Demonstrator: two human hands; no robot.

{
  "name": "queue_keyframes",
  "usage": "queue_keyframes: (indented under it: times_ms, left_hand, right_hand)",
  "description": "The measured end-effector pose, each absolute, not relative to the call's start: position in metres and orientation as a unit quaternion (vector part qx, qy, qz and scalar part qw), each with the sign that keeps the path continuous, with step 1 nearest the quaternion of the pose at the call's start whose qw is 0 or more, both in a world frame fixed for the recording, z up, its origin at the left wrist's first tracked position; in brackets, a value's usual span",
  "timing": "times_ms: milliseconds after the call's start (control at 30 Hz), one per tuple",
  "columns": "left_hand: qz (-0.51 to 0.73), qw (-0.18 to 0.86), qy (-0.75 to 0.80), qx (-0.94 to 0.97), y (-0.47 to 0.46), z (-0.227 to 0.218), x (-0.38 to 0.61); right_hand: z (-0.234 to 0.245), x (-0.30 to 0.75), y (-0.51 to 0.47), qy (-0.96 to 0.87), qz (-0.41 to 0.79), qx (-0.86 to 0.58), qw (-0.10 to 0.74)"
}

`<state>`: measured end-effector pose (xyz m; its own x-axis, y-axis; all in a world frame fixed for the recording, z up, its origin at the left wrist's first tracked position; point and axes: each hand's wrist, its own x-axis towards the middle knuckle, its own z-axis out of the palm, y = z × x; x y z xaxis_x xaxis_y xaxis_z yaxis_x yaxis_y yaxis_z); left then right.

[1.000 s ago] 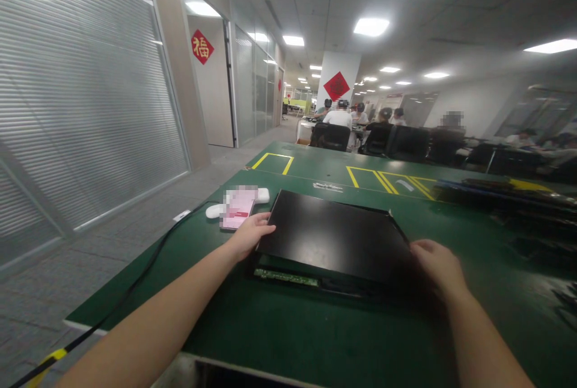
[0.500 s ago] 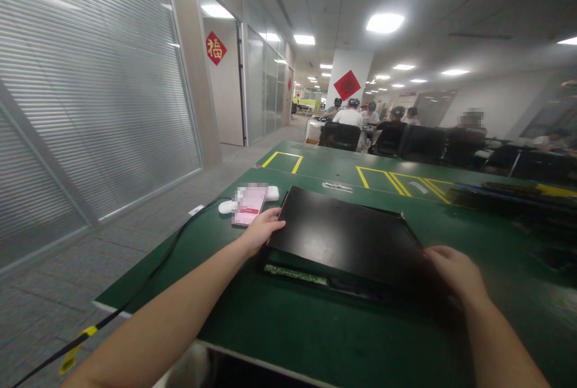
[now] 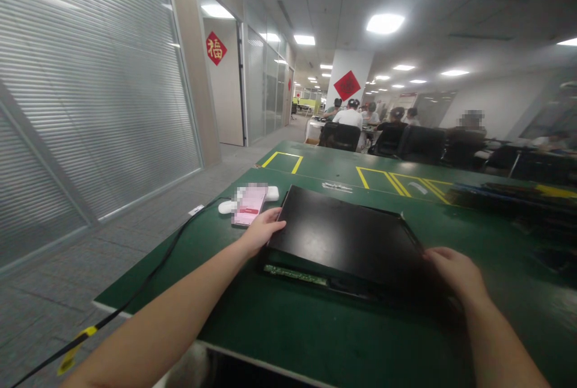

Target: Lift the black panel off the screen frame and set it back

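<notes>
Along the left side of an open office stands a tall glass wall with closed blinds (image 3: 90, 63). Filling the foreground is a large green table (image 3: 333, 337). Beyond it, several people sit with their backs mostly turned, one in a white top (image 3: 348, 117). At the table's far right is a dark, blurred stack (image 3: 505, 195), its contents too unclear to name.

The wearer's two arms reach forward around a flat black panel (image 3: 342, 228), at the middle of the table, its glossy face up. The left hand (image 3: 262, 233) grips its left edge, thumb over the face. The right hand (image 3: 457, 270) is closed on the right edge; its thumb is hidden. Whether the panel is raised or resting is unclear.

Along the near edge, partly beneath it, shows a narrow green circuit strip (image 3: 295, 275). Beyond the left hand lies a phone (image 3: 252, 204), partly pixelated, beside a small white object (image 3: 271, 194).

The step in hand seems to be steadying or positioning the panel; any next move calls for both sides kept level, with care for the exposed strip.
</notes>
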<state>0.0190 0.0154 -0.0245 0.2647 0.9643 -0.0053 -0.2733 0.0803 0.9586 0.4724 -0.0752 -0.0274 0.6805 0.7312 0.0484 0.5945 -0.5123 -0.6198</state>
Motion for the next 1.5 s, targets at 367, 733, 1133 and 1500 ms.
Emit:
queue_keyframes:
  times_ms: [367,733,1133,1500]
  left_hand:
    - [0.503,0.484,0.454,0.553,0.02,-0.028,0.016]
    - [0.445,0.448,0.526,0.57,0.023,-0.035,0.016]
    - [0.332,0.312,0.589,0.668,0.028,-0.043,0.018]
    - [0.306,0.263,0.589,0.7,0.034,-0.05,0.019]
  right_hand:
    - [-0.033,0.476,-0.076,-0.389,0.104,-0.859,0.317]
    - [-0.036,0.474,-0.078,-0.361,0.124,-0.86,0.338]
    - [-0.046,0.485,-0.073,-0.369,0.123,-0.856,0.34]
    - [-0.04,0.478,-0.075,-0.368,0.119,-0.86,0.334]
